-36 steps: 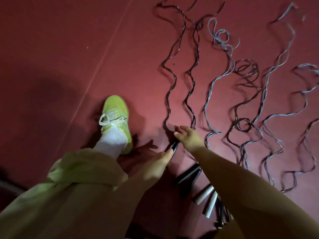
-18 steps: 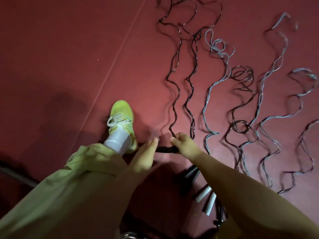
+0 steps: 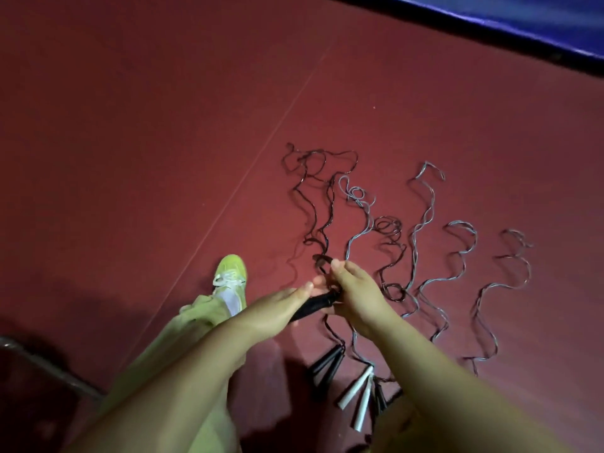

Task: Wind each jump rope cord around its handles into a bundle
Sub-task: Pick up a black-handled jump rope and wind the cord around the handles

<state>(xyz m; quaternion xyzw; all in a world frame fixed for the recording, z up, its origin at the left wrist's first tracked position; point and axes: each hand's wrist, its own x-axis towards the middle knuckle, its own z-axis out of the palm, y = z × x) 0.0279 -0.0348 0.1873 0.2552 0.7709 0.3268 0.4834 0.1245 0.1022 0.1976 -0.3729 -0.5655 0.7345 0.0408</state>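
My left hand (image 3: 277,310) grips the black handles (image 3: 313,307) of one jump rope, held above the red floor. My right hand (image 3: 356,289) pinches that rope's dark cord (image 3: 322,259) just past the handle tips, with a small loop by the fingertips. The rest of this dark cord (image 3: 313,204) trails away in waves on the floor. Several other ropes lie side by side to the right, with grey and dark wavy cords (image 3: 425,223). Their black handles (image 3: 327,362) and white handles (image 3: 356,390) lie near my right forearm.
My leg in light green trousers and a yellow-green shoe (image 3: 230,276) stretch out left of the hands. A blue mat edge (image 3: 523,21) runs along the top right. A dark metal bar (image 3: 49,364) crosses the lower left corner.
Both hands have lifted the black handles off the floor and my right hand has taken the cord. The camera has tilted up, so the ropes' far ends and the blue mat show.
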